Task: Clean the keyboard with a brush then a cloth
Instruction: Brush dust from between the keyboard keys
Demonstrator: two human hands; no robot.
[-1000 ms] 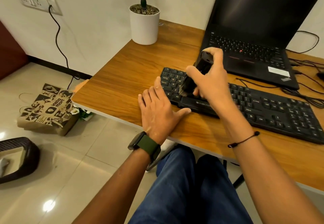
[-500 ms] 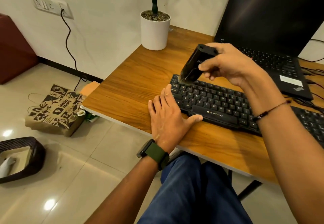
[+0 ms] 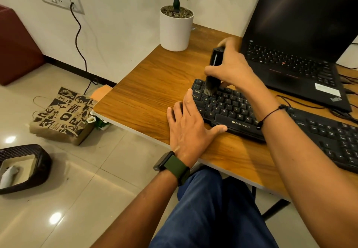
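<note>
Bristles of the brush [image 3: 212,73] press on the top-left keys of the keyboard [image 3: 232,110], which lies along the near edge of the desk [image 3: 147,92]. The right hand [image 3: 232,67] is clenched round the brush's stubby black body; the left hand [image 3: 190,129] lies flat and loose, holding nothing, against the keyboard's left end. Brush looks light and rigid, bristles soft; gripping mid-body suits it. Keyboard likely slides easily, so bracing helps.

The left hand [image 3: 190,129] lies flat, palm down, fingers spread forward and thumb out to the right. The right hand [image 3: 231,67] is raised, fingers curled closed, forearm reaching in from the right.
</note>
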